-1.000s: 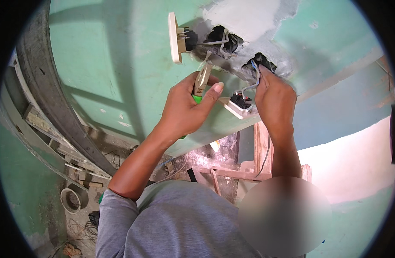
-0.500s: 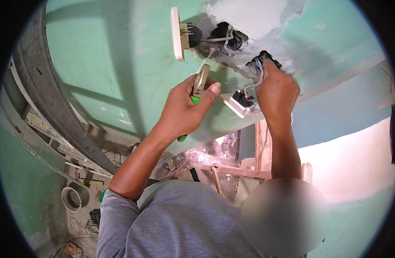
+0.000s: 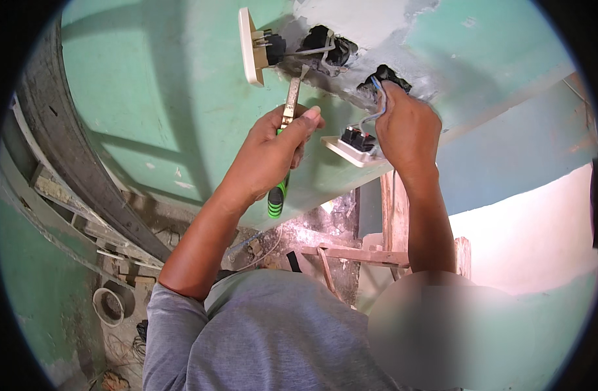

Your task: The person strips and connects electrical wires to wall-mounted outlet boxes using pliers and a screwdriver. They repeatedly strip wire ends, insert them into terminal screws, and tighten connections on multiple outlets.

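Note:
My left hand (image 3: 263, 153) is closed around a pair of pliers (image 3: 290, 101) with green and black handles. The metal jaws point up, near a short pale wire end (image 3: 304, 72) at the wall. My right hand (image 3: 409, 133) is closed at the mouth of the right wall hole (image 3: 393, 73), pinching blue and grey wires (image 3: 381, 101); its fingertips are partly hidden. Those wires run down to a white faceplate with black terminals (image 3: 354, 146), hanging beside my right hand. Farther left, another white faceplate (image 3: 250, 52) hangs by a wire from the left wall hole (image 3: 328, 47).
Grey plaster patches surround the holes in the green wall (image 3: 129, 78). Below stands a wooden frame (image 3: 357, 254). At the lower left are a bucket (image 3: 108, 306), loose cables and rubble on the floor, with a curved-looking grey beam (image 3: 84, 143) above.
The pliers have turned more upright in my left hand, showing more of their handle. My right hand remains at the hole with the wires. The whole view has shifted slightly.

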`<state>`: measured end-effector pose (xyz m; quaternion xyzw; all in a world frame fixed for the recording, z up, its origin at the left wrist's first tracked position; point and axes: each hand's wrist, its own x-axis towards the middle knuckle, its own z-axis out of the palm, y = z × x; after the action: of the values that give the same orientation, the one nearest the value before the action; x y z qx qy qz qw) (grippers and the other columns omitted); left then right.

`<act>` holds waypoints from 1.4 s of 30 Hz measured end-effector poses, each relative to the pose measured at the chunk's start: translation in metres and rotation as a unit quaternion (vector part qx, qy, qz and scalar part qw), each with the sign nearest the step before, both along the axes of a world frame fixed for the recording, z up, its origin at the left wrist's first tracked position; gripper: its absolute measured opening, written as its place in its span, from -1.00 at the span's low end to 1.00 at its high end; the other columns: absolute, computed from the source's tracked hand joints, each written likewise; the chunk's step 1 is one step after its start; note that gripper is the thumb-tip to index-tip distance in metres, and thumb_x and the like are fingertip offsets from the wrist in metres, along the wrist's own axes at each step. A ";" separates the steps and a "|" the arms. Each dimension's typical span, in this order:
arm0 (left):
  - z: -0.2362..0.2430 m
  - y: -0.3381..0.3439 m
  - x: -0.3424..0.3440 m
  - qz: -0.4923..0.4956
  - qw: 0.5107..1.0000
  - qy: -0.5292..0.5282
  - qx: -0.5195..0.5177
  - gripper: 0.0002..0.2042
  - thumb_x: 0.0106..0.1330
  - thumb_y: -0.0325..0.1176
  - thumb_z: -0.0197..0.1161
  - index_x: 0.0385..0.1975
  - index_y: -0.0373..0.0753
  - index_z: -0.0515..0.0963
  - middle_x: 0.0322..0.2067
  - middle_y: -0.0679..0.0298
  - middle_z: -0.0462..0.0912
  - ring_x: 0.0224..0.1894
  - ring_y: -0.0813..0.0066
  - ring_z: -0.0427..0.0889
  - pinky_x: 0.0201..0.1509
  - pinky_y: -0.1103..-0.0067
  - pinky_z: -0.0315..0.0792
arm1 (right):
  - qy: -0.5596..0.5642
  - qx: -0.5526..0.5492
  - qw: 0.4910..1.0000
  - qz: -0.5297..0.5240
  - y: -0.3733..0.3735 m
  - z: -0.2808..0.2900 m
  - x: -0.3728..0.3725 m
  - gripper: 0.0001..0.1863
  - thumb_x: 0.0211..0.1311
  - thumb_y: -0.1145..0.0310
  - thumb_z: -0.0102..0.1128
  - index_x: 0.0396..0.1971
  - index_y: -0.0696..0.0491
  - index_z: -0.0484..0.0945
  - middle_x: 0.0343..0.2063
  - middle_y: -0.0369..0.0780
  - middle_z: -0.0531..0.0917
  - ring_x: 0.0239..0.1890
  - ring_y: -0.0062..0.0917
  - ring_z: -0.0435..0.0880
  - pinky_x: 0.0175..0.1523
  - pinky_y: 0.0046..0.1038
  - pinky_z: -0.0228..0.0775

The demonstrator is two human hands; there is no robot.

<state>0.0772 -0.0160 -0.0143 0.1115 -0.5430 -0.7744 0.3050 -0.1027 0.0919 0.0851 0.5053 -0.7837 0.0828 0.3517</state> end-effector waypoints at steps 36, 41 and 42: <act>0.019 -0.026 -0.033 -0.018 0.985 0.148 0.091 -0.70 0.55 -0.16 0.25 0.09 -0.17 0.71 -0.17 0.43 0.75 -0.22 0.64 0.61 -0.14 0.63 0.41 | -0.791 0.007 0.599 0.128 0.042 0.035 0.098 -0.42 0.47 0.30 0.04 0.38 0.30 0.37 0.16 0.04 0.66 0.19 -0.20 0.71 -0.09 -0.25 0.75; 0.026 -0.025 -0.026 -0.044 0.977 0.147 0.149 -0.72 0.51 -0.20 0.31 0.10 -0.16 0.72 -0.15 0.45 0.76 -0.27 0.73 0.58 -0.21 0.66 0.37 | -0.801 -0.026 0.585 0.121 0.037 0.038 0.091 -0.46 0.50 0.28 0.05 0.34 0.29 0.40 0.14 0.02 0.67 0.14 -0.23 0.74 -0.12 -0.30 0.76; 0.026 -0.025 -0.026 -0.051 0.972 0.158 0.165 -0.72 0.50 -0.21 0.33 0.10 -0.17 0.71 -0.15 0.45 0.76 -0.29 0.75 0.57 -0.23 0.67 0.36 | -0.801 -0.030 0.587 0.114 0.035 0.038 0.090 -0.47 0.51 0.28 0.06 0.33 0.28 0.41 0.14 0.01 0.67 0.13 -0.24 0.74 -0.13 -0.31 0.76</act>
<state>0.0510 -0.0414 0.0113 0.0087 -0.3573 -0.8756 0.3248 -0.0123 0.1273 0.1232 0.3092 -0.6814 0.5171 -0.4156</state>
